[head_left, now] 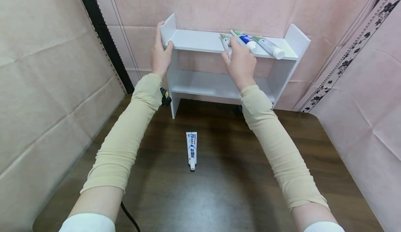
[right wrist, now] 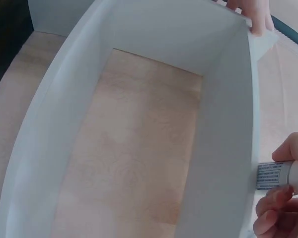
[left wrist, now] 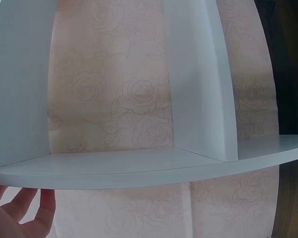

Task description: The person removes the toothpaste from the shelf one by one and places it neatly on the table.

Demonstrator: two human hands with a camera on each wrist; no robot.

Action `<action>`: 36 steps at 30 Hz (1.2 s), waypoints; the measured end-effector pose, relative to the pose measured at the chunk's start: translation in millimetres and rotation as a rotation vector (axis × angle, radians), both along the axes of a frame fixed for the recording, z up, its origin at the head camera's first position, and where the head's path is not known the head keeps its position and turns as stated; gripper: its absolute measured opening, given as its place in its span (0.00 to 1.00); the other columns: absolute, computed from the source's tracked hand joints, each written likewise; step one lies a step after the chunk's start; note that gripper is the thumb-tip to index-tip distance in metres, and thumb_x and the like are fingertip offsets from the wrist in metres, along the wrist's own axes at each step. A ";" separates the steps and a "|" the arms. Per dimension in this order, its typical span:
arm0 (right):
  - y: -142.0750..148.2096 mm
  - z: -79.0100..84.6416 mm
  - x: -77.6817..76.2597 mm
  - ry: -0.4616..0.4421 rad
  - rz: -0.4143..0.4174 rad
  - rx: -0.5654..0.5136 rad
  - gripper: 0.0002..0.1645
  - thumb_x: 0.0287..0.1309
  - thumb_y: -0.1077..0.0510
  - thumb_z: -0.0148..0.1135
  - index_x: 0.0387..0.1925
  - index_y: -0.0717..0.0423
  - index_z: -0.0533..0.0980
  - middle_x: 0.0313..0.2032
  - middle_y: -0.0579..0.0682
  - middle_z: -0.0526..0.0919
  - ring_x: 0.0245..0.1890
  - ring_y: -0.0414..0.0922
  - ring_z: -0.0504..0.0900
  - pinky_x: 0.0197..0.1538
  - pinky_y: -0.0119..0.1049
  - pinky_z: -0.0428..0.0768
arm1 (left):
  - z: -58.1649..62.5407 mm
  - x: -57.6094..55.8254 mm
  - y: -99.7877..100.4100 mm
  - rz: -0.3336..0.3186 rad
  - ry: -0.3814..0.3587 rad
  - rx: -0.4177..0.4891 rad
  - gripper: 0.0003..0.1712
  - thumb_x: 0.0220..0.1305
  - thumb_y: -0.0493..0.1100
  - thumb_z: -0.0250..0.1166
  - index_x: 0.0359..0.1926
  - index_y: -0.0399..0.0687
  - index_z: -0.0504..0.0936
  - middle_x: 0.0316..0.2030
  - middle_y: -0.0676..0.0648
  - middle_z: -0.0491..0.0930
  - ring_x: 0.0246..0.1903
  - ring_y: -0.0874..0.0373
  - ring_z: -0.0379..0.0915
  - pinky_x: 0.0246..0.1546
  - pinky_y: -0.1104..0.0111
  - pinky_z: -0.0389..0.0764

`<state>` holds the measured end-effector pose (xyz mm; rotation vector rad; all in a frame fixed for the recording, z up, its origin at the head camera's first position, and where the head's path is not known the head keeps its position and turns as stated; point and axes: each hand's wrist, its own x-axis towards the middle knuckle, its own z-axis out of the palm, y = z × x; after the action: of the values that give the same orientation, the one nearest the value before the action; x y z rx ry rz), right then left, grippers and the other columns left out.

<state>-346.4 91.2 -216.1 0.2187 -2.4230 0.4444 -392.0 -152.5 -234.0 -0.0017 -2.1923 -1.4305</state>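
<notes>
A white two-tier shelf (head_left: 200,41) stands against the back cloth. At its left end, my left hand (head_left: 161,56) grips the raised side panel, thumb in front and fingers around the outside. My right hand (head_left: 241,63) pinches a white tube (head_left: 226,42) with a green end at the front edge of the top board. In the right wrist view, small print shows on the held tube (right wrist: 270,176), cap end between thumb and fingers. Just right of it lie a blue, white and green tube (head_left: 245,40) and a white-and-green tube (head_left: 270,47), caps toward me.
Another white tube (head_left: 192,150) with blue lettering lies on the dark wooden table (head_left: 206,197), cap toward me. The shelf's lower board (head_left: 203,84) spans between the side panels. Cloth walls (head_left: 56,86) enclose the table. A black cable (head_left: 130,216) runs near the left forearm.
</notes>
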 end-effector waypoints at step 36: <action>31.7 -41.9 113.0 0.207 0.200 -0.199 0.16 0.62 0.55 0.55 0.47 0.58 0.78 0.27 0.59 0.84 0.15 0.49 0.68 0.19 0.35 0.59 | -1.1 -1.6 0.8 0.017 0.034 0.004 0.37 0.69 0.45 0.48 0.70 0.88 0.49 0.63 0.50 0.73 0.41 0.57 0.69 0.37 0.69 0.68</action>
<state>-233.4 122.9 -258.0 0.4013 -2.1471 0.7116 -393.7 -151.6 -235.1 -0.0054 -2.1575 -1.4152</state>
